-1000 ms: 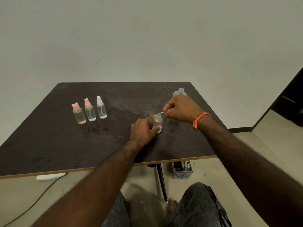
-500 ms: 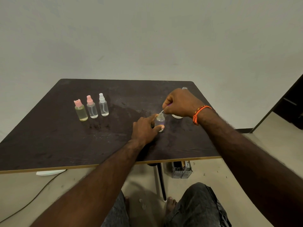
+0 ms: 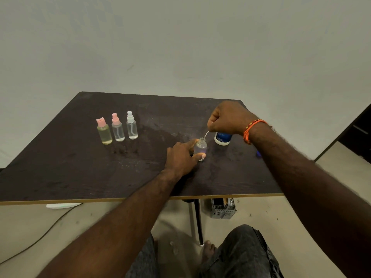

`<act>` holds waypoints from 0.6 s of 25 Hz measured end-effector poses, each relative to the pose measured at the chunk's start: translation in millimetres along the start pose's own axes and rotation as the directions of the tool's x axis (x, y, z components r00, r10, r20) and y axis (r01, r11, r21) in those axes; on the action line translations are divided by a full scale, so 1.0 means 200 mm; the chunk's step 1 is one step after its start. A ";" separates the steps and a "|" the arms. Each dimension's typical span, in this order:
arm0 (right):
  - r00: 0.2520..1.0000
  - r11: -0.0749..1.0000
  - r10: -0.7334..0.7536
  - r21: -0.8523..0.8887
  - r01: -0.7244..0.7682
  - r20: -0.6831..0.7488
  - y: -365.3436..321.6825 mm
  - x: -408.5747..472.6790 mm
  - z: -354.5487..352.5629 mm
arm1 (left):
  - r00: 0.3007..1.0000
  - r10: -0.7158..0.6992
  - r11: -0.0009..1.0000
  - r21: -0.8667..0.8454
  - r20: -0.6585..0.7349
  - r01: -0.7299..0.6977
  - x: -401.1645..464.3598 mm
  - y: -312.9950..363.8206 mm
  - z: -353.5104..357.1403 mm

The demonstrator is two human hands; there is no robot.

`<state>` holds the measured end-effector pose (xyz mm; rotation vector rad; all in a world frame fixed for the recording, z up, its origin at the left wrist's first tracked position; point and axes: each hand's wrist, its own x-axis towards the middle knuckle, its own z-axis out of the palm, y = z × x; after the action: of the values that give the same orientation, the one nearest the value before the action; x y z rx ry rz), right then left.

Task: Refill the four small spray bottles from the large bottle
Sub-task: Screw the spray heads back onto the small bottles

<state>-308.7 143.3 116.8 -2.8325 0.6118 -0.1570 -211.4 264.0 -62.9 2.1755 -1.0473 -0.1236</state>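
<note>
Clear bottle (image 3: 200, 146) (uncapped) sits between both hands.

Three capped small bottles (image 3: 117, 127) stand in a row on the table (image 3: 60, 167), left of centre frame. Open small bottle (image 3: 200, 147) at centre; large bottle (image 3: 222, 137) just behind-right of it. Basket (image 3: 223, 208) under table.

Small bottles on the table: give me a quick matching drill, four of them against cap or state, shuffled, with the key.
Bottles:
1. Leftmost bottle
2. Second bottle
3. Third bottle
4. Bottle in left hand

States:
A. white sprayer
B. open neck, no cap
C. pink flip cap, yellowish liquid
D. pink sprayer, clear liquid

Pairs: 1-C, 2-D, 3-A, 4-B
</note>
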 end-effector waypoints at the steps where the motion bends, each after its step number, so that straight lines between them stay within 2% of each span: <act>1: 1.000 1.000 -0.006 -0.013 0.006 0.003 0.00 0.00 0.00 | 1.000 0.002 1.000 0.000 0.006 -0.002 0.00 0.00 0.00; 8: 0.995 0.998 -0.011 -0.057 0.017 0.098 0.02 0.09 0.17 | 1.000 0.019 1.000 -0.016 -0.015 -0.019 0.01 -0.03 0.03; 15: 0.997 0.992 -0.063 0.115 0.057 0.046 0.08 0.09 0.33 | 1.000 0.012 1.000 0.006 -0.006 -0.012 0.01 -0.04 0.03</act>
<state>-288.4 134.5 49.5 -2.7368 0.4916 -0.1279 -206.2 262.2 -71.8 2.1731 -1.0581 -0.1091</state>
